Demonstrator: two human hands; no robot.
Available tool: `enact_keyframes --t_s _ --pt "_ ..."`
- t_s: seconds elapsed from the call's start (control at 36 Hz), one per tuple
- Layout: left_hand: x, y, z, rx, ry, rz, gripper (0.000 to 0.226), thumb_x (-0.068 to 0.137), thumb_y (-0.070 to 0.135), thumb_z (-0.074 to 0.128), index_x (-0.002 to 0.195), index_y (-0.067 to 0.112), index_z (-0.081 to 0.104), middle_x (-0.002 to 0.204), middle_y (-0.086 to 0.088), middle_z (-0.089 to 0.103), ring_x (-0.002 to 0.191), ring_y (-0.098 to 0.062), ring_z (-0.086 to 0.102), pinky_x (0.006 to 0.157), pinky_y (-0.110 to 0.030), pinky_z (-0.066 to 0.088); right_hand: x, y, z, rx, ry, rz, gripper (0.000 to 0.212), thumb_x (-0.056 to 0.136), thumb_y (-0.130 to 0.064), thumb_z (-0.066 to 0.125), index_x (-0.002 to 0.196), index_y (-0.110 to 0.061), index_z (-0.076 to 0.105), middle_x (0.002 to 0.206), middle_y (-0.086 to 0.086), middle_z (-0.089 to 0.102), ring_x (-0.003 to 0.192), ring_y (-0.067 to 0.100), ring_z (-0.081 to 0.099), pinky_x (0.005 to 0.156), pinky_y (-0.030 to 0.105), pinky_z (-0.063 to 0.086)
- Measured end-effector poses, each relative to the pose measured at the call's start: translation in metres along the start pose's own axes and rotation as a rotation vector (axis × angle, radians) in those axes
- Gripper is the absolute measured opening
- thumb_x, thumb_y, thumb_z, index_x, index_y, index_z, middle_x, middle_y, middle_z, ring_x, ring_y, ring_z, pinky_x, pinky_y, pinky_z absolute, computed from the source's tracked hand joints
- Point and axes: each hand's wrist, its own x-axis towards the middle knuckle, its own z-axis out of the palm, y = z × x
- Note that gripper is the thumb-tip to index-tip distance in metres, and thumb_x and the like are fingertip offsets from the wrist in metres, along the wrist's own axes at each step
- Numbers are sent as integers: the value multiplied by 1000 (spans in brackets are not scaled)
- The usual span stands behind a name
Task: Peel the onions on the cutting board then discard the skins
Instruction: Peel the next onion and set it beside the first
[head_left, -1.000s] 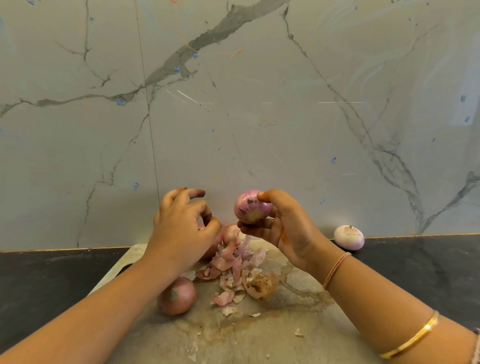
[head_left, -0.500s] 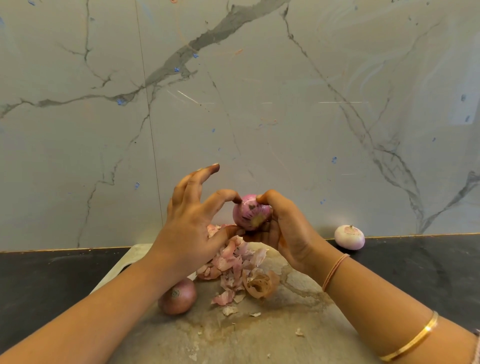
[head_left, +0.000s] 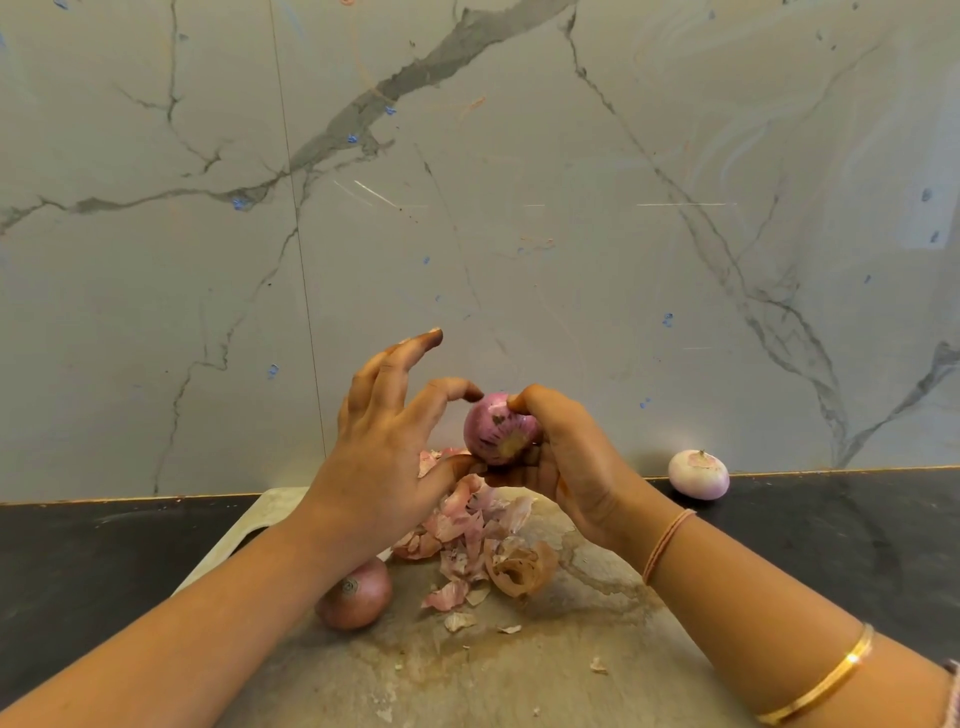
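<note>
Right hand is wrapped round a purple onion, holding it up above the cutting board with the root end facing the camera. Left hand is on it too: thumb under the onion's left side, index fingertip curled onto the top, the other fingers sticking up loose. Under the hands there's a heap of pink skins on the board, plus a brown unpeeled onion just beside the left forearm. A pale peeled onion sits on the dark desk off right, by the marble wall.
</note>
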Motion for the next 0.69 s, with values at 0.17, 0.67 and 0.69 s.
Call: enact_keyframes --t_s 0.17,0.67,0.69 --pt "0 -3 1 -19 22 17 40 75 15 75 99 36 52 147 -3 35 138 -19 15 103 -35 13 0 0 1 21 12 -4 42 94 -31 45 122 -1 53 115 27 61 85 28 66 67 28 58" --pt "1 1 0 -56 89 62 12 86 40 46 97 37 50 139 2 44 137 -17 23 106 -31 19 3 2 0 16 48 11 38 98 -29 40 123 -2 52 116 26 61 83 25 65 69 29 58" --pt "2 0 0 -54 93 69 12 86 39 46 97 37 49 139 3 45 137 -16 23 106 -31 19 3 2 0 20 52 13 38 98 -29 40 124 -3 52 116 26 61 84 26 65 69 28 58"
